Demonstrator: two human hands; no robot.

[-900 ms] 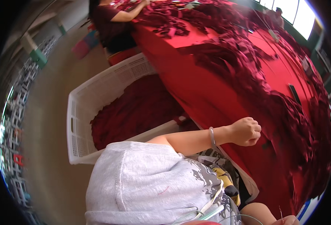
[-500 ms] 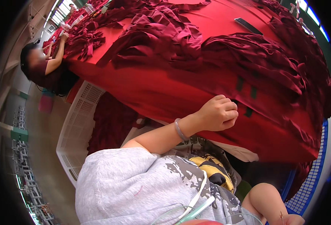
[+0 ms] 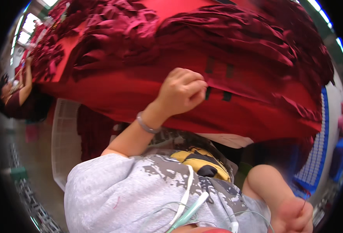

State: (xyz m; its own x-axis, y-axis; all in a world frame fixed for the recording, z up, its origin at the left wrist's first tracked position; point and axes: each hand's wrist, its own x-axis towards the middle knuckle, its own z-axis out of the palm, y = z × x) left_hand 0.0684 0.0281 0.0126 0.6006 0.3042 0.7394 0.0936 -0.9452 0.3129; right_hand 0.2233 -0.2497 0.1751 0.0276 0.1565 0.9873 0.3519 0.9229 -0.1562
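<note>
My left hand, a bracelet on its wrist, is closed in a fist over the near part of the red-covered table. Whatever its fingers hold, if anything, is hidden. Just right of it, several short dark strips lie on dark red cloth. At the lower right, my right hand is raised close to my body with its fingers curled in. A thin reddish piece sticks up by those fingers, too small to name.
Heaps of crumpled maroon fabric cover the table's far part. Below its left side stands a white perforated crate with dark red fabric. A blue crate is at the right. Another person works at the far left.
The whole view has shifted, so the table and my left hand appear farther left and higher. More of my right hand shows at the lower right. My left hand remains closed.
</note>
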